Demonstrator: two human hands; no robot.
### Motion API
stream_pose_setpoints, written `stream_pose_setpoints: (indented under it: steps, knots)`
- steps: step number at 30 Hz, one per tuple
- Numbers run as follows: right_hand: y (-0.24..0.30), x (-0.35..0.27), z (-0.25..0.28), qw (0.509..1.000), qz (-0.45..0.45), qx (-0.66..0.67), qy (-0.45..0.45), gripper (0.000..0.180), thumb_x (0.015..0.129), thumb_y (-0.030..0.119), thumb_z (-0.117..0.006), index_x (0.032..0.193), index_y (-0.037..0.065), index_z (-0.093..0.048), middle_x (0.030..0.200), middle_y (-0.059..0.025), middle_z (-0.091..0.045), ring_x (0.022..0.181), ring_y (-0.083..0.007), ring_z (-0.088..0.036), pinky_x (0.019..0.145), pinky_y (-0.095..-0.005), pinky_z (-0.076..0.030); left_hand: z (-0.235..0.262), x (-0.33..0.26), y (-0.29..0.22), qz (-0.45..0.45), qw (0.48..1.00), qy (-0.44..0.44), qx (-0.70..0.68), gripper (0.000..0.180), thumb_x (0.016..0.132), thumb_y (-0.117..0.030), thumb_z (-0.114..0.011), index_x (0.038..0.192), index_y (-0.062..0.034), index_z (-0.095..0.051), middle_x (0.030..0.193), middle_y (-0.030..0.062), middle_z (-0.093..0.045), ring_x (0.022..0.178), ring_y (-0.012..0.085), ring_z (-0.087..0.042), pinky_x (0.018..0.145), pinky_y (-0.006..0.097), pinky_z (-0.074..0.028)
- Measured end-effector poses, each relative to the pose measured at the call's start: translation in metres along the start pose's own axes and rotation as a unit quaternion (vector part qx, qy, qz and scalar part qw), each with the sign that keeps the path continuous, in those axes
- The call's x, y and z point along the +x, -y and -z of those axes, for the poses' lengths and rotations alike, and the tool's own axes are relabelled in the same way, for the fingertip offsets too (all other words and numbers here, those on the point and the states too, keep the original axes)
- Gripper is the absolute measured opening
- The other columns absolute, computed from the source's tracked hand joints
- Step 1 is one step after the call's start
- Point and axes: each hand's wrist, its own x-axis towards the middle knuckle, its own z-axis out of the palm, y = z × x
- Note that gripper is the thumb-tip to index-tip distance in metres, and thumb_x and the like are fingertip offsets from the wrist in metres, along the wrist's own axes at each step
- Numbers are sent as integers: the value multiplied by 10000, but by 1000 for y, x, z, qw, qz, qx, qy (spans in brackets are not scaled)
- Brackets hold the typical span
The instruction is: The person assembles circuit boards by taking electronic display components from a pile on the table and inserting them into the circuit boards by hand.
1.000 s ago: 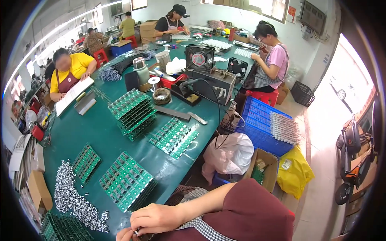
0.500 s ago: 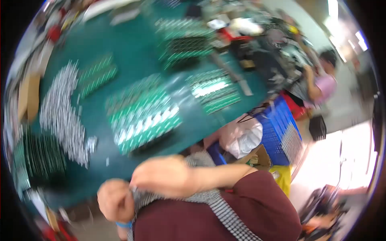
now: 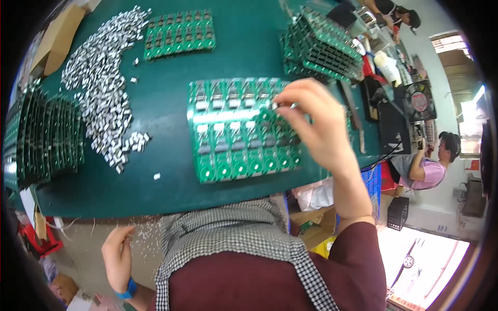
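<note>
My right hand (image 3: 316,122) reaches over a green circuit board panel (image 3: 236,132) lying on the dark green table (image 3: 166,181). Its fingertips pinch a small silver metal part (image 3: 284,105) at the panel's upper right area. Silver parts sit in several of the panel's slots. My left hand (image 3: 118,256) hangs below the table edge near my lap, fingers loosely curled, with nothing visible in it. A blue band is on that wrist.
A heap of loose silver metal parts (image 3: 104,78) lies left of the panel. Another green panel (image 3: 179,33) lies beyond it. Stacks of boards stand at the far left (image 3: 44,132) and upper right (image 3: 319,44). A person in pink (image 3: 425,168) sits at right.
The view swung down from the room to the table in front of me. My right hand left my lap and moved up over the panel; my left hand stayed low.
</note>
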Motion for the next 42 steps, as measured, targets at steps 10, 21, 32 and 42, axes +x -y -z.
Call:
stream_pose_setpoints:
  steps: [10,21,32,42]
  knots:
    - [-12,12,-9,994,60,-91,13,154,735,8,-705,883,26,-665,881,-87,-634,746,-244,-642,618,-322,-513,-36,136,-61,-219,927,-202,226,428,732,-45,-712,1145,-46,-601,1091,95,-563,1031,285,-517,898,420,-392]
    - [-9,9,-7,989,61,-121,55,154,750,5,-693,896,25,-648,869,-85,-618,731,-243,-637,611,-324,-510,-52,149,-46,-223,940,-180,183,169,774,-22,-650,938,-41,-616,913,85,-548,894,267,-518,832,382,-382]
    - [-3,27,-21,989,64,-126,43,147,749,19,-687,885,64,-658,801,-81,-615,695,-266,-616,583,-364,-489,-38,155,-33,-236,928,-235,164,78,742,-54,-640,818,-44,-628,816,109,-590,815,301,-564,767,427,-420]
    - [-15,-14,-11,973,105,-203,38,134,833,98,-685,961,62,-684,980,-123,-662,866,-296,-645,746,-347,-528,-74,156,-19,-298,911,-266,102,113,769,-75,-600,874,-56,-561,885,75,-508,874,249,-528,816,370,-417]
